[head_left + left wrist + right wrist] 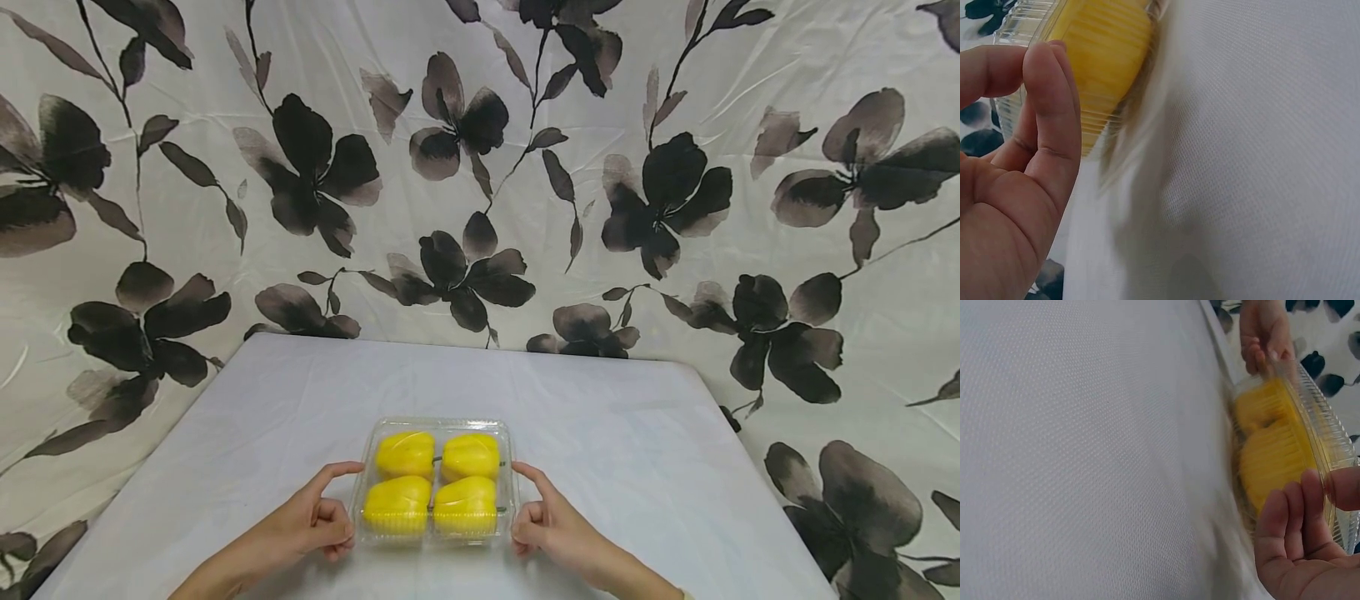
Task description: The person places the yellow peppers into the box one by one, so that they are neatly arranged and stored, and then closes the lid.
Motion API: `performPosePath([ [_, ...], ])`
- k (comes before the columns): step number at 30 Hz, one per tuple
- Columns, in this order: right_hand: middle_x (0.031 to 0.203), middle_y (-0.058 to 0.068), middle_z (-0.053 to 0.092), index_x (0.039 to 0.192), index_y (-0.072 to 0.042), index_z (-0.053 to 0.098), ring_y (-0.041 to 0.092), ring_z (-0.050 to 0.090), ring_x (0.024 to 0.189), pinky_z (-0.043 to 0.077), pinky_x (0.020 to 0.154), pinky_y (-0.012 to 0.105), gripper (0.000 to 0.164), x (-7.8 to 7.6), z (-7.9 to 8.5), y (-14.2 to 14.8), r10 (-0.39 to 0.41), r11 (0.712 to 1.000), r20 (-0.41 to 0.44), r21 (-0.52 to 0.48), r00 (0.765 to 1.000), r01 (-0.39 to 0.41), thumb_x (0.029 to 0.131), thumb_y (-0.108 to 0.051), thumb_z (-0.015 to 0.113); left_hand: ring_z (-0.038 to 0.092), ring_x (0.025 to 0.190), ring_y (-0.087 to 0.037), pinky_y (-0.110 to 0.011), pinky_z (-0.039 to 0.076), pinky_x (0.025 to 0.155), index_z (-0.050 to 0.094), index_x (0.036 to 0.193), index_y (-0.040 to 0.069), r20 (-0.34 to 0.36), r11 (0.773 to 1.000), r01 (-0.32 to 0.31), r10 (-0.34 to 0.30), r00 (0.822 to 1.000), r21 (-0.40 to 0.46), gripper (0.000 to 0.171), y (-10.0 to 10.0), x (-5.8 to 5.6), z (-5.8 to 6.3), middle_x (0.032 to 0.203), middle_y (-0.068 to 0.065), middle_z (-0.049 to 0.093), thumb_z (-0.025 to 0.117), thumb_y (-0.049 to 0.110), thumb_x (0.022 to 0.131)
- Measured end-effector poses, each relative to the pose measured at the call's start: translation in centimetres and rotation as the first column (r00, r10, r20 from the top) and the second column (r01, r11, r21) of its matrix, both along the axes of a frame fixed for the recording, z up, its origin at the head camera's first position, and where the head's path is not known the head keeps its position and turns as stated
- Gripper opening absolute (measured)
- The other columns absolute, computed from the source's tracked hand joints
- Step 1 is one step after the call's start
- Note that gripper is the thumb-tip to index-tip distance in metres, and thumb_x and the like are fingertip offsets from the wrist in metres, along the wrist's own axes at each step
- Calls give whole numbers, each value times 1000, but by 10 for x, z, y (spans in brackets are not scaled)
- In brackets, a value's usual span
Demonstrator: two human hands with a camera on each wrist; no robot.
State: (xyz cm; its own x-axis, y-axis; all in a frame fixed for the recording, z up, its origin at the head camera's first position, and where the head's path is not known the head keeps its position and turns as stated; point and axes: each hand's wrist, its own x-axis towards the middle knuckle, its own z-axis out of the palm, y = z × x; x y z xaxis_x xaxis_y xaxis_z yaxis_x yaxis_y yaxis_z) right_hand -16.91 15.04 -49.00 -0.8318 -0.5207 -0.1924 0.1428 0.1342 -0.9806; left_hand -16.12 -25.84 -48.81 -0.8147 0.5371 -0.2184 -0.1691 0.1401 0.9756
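A clear plastic clamshell container (435,427) sits on the white-covered table with its lid down. Through it I see several yellow, lobed, pepper-like pieces (405,454) with short dark stems. My left hand (315,517) holds the container's left side, index finger stretched along the edge and the other fingers bent near the front corner. On the opposite side my right hand (555,521) grips the edge in much the same way. In the right wrist view, the right fingers (1277,515) pinch the ribbed rim. The left wrist view shows the left fingertips at the rim, partly covering the container (1022,25).
The table (600,433) has a white cloth and ends at a far edge. Behind and around it hangs a pale cloth (555,242) printed with dark flowers.
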Motion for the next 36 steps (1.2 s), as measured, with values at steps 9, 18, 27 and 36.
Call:
performPosePath([
  [9,83,4,67,168,-9,12,18,68,81,61,79,30,87,1,3,1,14,1000,-6,-9,1000,-14,100,-2,66,65,80,-20,-31,60,75,5,166,8,5,1000,-10,10,1000,-18,85,0,-1,0,92,-11,68,66,10,106],
  [18,85,4,67,169,-9,11,19,68,82,60,81,29,86,0,5,3,33,999,-3,8,999,-33,102,-4,65,65,81,-21,-31,61,75,5,165,7,3,999,-3,3,1000,-34,85,0,-2,1,93,-11,70,66,10,106],
  [27,85,4,68,169,-12,12,20,70,84,61,80,28,86,-4,5,4,33,998,-10,52,999,-33,103,-8,66,66,83,-22,-31,61,76,7,166,9,-18,998,-9,8,1000,-67,81,-1,-5,-2,95,-12,69,63,12,107],
  [36,85,4,70,169,-10,16,18,69,83,59,81,26,85,-8,6,6,26,996,-42,91,999,-22,102,-9,68,67,88,-24,-32,62,80,8,168,8,-32,998,-13,11,999,-68,81,0,-7,-2,99,-14,69,63,14,108],
])
